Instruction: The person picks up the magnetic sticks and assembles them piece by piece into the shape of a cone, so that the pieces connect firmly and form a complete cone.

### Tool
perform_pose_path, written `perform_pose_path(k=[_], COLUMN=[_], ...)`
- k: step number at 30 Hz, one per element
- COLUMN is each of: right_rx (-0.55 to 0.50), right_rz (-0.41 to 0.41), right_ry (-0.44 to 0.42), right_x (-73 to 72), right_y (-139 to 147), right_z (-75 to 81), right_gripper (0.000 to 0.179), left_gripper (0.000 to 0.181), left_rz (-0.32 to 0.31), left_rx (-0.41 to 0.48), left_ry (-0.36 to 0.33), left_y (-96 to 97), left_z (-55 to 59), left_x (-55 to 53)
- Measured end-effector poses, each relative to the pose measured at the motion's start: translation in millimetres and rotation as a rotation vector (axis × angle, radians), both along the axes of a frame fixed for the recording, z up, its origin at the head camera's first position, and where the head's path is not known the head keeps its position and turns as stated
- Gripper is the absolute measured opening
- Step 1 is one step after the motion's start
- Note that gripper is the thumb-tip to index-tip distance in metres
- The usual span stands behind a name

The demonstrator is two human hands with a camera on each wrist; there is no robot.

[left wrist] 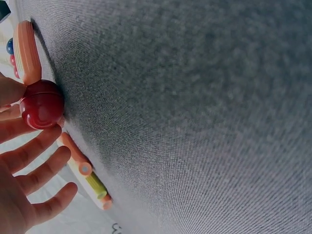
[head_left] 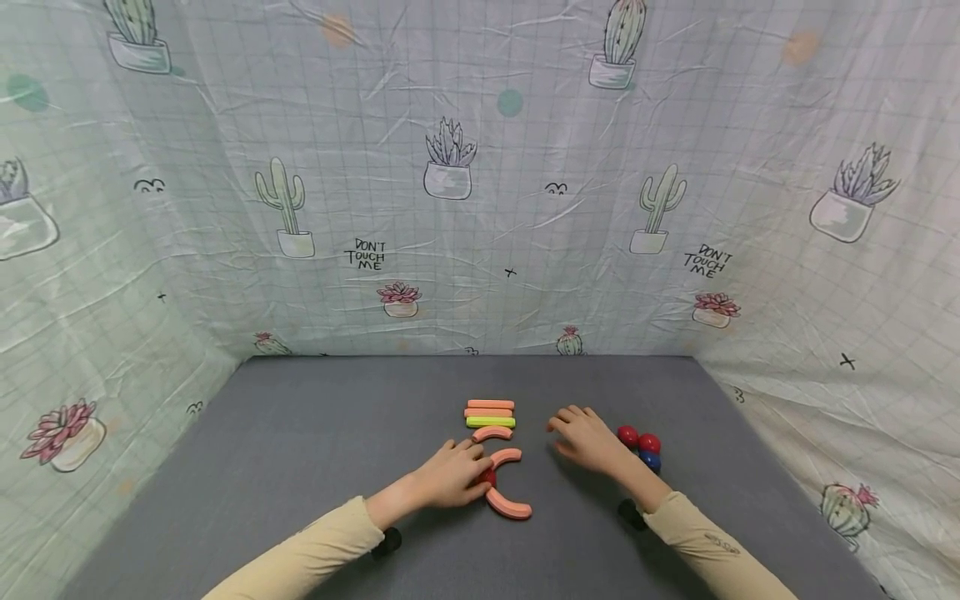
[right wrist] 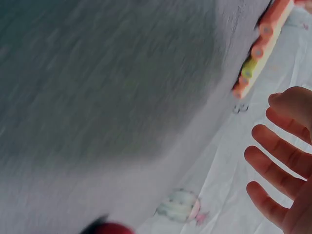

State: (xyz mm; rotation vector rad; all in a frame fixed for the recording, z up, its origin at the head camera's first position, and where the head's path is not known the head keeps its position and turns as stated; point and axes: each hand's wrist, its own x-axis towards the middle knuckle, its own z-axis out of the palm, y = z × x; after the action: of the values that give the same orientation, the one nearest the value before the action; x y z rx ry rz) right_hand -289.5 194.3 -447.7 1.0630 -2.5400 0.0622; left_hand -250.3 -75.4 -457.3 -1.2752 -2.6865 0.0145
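My left hand (head_left: 452, 477) holds a shiny red ball (left wrist: 42, 107) on the grey table, thumb on one side and fingertips on the other. Two curved orange pieces meet at this ball: one orange arc (head_left: 506, 456) on the far side, another orange arc (head_left: 510, 505) on the near side. Part of the ball is hidden by my fingers in the head view. My right hand (head_left: 588, 439) hovers over the table to the right, fingers loosely bent and holding nothing. Close to its right side lie two red balls (head_left: 649, 443) and a blue ball (head_left: 650, 461).
Beyond the left hand lie a separate orange arc (head_left: 492, 433), a yellow-green stick (head_left: 491, 422) and two straight orange sticks (head_left: 491, 405), stacked in rows. A cactus-print cloth (head_left: 510, 225) hangs around the back and sides of the grey table (head_left: 322, 417).
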Motion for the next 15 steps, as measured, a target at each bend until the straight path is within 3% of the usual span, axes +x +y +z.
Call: perform_pose_path(k=[15], right_rx=[0.01], right_rz=[-0.122], right_ry=[0.083], right_x=[-0.4], right_y=[54], right_z=[9.4], right_gripper=[0.02], left_gripper=[0.033], left_rz=[-0.015], left_rx=[-0.023], left_ry=[0.023], left_y=[-4.2], left_z=[-1.3], left_x=[2.0])
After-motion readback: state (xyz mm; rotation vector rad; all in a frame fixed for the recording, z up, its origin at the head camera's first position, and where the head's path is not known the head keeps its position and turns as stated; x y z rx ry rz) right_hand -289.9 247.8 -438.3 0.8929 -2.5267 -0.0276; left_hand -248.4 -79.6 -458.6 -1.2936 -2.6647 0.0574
